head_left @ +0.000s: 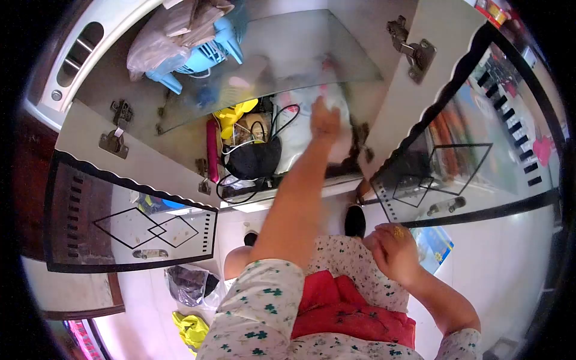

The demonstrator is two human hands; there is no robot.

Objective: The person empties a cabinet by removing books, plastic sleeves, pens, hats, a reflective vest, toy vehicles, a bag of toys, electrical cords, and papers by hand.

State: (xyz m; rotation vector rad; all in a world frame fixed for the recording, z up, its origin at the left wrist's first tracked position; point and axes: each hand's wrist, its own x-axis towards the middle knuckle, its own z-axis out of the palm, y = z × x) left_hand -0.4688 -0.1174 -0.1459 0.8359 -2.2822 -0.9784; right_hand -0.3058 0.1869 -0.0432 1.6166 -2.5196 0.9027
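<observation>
My left hand reaches into the open cabinet, over a white package with red marks. Motion blurs its fingers, so I cannot tell whether it grips anything. To its left lie a black rounded item with cables, a yellow item and a dark pink item. My right hand rests by my lap, its fingers curled with nothing visible in them.
Above the package is a glass shelf bearing a light blue item and plastic bags. Cabinet doors stand open at left and right. On the floor are a clear bag and a yellow-green cloth.
</observation>
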